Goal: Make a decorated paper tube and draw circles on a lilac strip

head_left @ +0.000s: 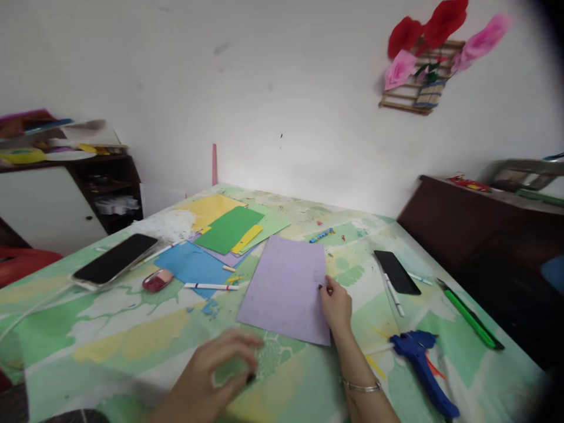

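A sheet of purple paper (284,288) lies on the patterned tablecloth in front of me. My right hand (336,298) is at its right edge, thumb and fingers pinched on the paper. My left hand (215,367) hovers nearer to me, below the sheet's lower left corner; its fingers are curved, with a gap between thumb and forefinger and nothing in it. Slightly blurred, it touches no paper. Left of the sheet are blue paper (196,267), a green sheet (231,229) and a white pen (211,286) with coloured bands.
A blue glue gun (420,364), a green cutter knife (471,320) and a black flat slab (396,272) with a white pen (393,295) lie at right. At left are a phone (115,259), a red-and-pink object (157,280) and shredded white material (170,225). Paper scraps lie about.
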A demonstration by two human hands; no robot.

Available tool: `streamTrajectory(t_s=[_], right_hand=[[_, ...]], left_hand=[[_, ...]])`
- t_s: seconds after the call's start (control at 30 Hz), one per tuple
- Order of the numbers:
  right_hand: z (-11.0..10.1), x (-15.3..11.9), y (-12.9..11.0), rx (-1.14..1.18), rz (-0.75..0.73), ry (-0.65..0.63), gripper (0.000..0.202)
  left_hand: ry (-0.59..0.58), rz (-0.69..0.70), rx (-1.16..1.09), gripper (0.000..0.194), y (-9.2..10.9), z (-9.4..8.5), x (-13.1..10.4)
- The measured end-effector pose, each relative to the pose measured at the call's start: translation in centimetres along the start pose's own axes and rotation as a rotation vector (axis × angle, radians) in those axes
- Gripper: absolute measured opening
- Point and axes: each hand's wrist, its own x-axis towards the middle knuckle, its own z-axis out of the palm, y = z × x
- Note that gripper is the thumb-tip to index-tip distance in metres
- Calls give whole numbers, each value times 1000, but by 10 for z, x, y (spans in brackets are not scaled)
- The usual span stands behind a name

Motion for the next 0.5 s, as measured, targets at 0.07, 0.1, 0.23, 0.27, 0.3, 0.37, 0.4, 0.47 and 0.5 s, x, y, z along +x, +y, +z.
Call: streamTrajectory(t_s=[0.07, 0.1, 0.23, 0.27, 0.3, 0.37, 0.4, 0.47, 0.5], right_hand=[[1, -2, -5, -6, -35, 3, 42], [1, -3, -8, -3, -54, 4, 44], [1, -8, -16, 27, -127, -15, 46], [1, -9, -17, 35, -136, -20, 44], [1, -11, -18, 41, -140, -22, 41], [1, -14, -19, 49, -131, -18, 37], [2, -15, -19, 53, -121, -13, 36], [3, -16, -19, 62, -100, -6, 36], [3, -16, -19, 67, -89, -2, 36]], left_hand=[[-26, -7, 93, 28, -10, 9, 41], [-39, -37, 177, 45, -14, 13, 59], [-349, -84, 390, 100, -21, 18, 98], [-407, -53, 404, 104, -21, 17, 100], [-454, -20, 413, 109, -22, 16, 99], [-506, 47, 425, 111, -24, 13, 97], [-512, 76, 431, 105, -26, 12, 96], [-495, 137, 446, 82, -31, 12, 96], [-485, 169, 453, 73, -34, 13, 97]])
